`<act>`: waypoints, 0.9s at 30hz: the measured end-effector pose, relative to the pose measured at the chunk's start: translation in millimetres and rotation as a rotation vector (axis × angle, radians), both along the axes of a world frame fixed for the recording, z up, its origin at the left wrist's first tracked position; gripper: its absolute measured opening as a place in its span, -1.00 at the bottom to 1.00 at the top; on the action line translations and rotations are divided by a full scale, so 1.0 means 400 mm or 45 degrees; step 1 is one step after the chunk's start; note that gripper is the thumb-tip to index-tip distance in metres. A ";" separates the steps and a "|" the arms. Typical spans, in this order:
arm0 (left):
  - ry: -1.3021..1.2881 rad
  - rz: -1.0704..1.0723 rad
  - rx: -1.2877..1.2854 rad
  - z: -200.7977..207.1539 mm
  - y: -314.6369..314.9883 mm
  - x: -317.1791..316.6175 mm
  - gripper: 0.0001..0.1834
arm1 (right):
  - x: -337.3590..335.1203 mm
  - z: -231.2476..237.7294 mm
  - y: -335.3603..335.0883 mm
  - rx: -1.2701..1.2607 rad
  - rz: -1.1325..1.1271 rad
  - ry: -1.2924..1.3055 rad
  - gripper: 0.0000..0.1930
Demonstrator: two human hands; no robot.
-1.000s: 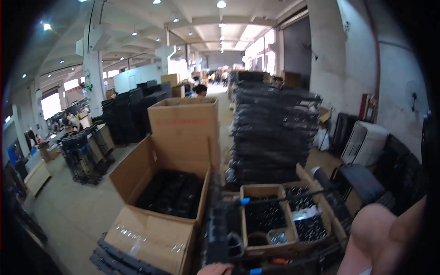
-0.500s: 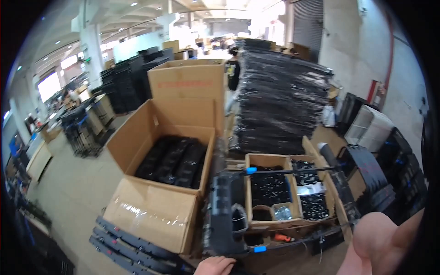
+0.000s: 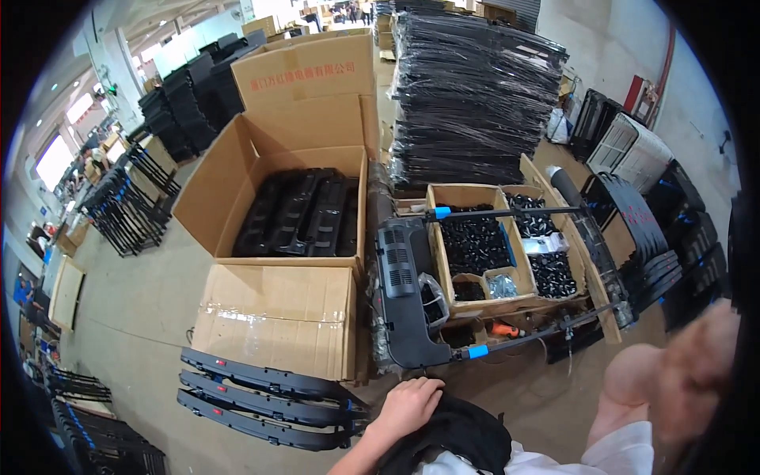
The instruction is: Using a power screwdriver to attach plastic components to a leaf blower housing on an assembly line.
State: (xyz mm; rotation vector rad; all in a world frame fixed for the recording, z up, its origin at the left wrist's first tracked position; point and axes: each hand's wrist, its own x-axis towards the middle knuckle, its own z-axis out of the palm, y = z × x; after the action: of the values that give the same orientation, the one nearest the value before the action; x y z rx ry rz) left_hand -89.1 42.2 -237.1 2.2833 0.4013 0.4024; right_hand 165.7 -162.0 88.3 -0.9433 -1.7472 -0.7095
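Note:
My left hand [image 3: 408,405] is at the lower middle, its fingers bent and pressed together beside dark cloth [image 3: 459,431]. Whatever those fingers grip, if anything, is hidden. Just beyond lies a black vented plastic panel [image 3: 397,293], with two dark rods running right from it and blue tape [image 3: 478,352] on their ends. At the right rim my right hand [image 3: 697,372] is raised on a bent arm, smeared by motion, its fingers unreadable. Beneath the rods sits a divided cardboard box [image 3: 518,304] of small black parts [image 3: 475,245] and a clear bag of metal pieces [image 3: 501,286].
An open carton [image 3: 198,206] of black moulded parts [image 3: 301,214] stands left, behind a taped carton [image 3: 273,313]. Curved black bars [image 3: 269,404] lie in front. A tall film-wrapped stack [image 3: 475,103] rises behind. An orange-handled tool [image 3: 504,329] lies below the divided box.
The view has tipped downward, so the boxes and panel sit higher. More of my left hand and forearm shows. My right arm has shifted, and its hand is now blurred at the rim.

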 end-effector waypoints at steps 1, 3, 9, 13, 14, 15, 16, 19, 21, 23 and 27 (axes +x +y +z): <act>-0.012 -0.045 -0.021 -0.014 0.004 0.028 -0.79 | 0.015 -0.029 -0.031 -0.237 -0.368 0.032 -0.56; 0.047 0.002 -0.040 -0.060 0.006 0.020 -0.79 | -0.061 -0.209 0.172 -0.160 -0.911 0.499 -0.90; 0.095 0.041 -0.104 -0.164 -0.011 0.015 -0.81 | 0.022 -0.849 0.001 -1.928 -0.758 0.565 -0.80; -0.002 0.412 -0.207 -0.167 -0.009 0.046 -0.85 | 0.034 -1.054 -0.144 -2.402 -0.726 0.694 -0.74; -0.067 0.540 -0.167 -0.170 0.003 0.062 -0.85 | 0.039 -1.076 -0.164 -2.528 -0.727 0.798 -0.73; -0.134 0.665 -0.124 -0.173 0.018 0.076 -0.85 | 0.054 -1.104 -0.174 -2.530 -0.709 0.824 -0.73; -0.153 0.781 -0.123 -0.164 0.041 0.094 -0.84 | 0.080 -1.136 -0.180 -2.458 -0.691 0.813 -0.74; -0.168 1.114 -0.213 -0.190 0.106 0.093 -0.81 | 0.148 -1.200 -0.151 -2.247 -0.673 0.824 -0.75; -0.213 1.181 -0.448 -0.182 0.112 0.102 -0.80 | 0.201 -1.242 -0.123 -2.240 -0.648 0.927 -0.73; -0.158 1.115 -0.364 -0.103 0.051 0.180 -0.82 | 0.264 -1.343 -0.138 -2.149 -0.730 0.895 -0.73; 0.367 0.422 -0.396 -0.116 -0.108 0.244 -0.81 | 0.374 -1.485 -0.046 -1.976 -0.460 2.359 -0.80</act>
State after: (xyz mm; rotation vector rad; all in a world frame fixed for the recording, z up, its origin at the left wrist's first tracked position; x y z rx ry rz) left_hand 8.5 -1.1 -283.3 1.9725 0.9293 0.1558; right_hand 315.4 -180.3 -505.7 -1.8545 -0.0384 1.3561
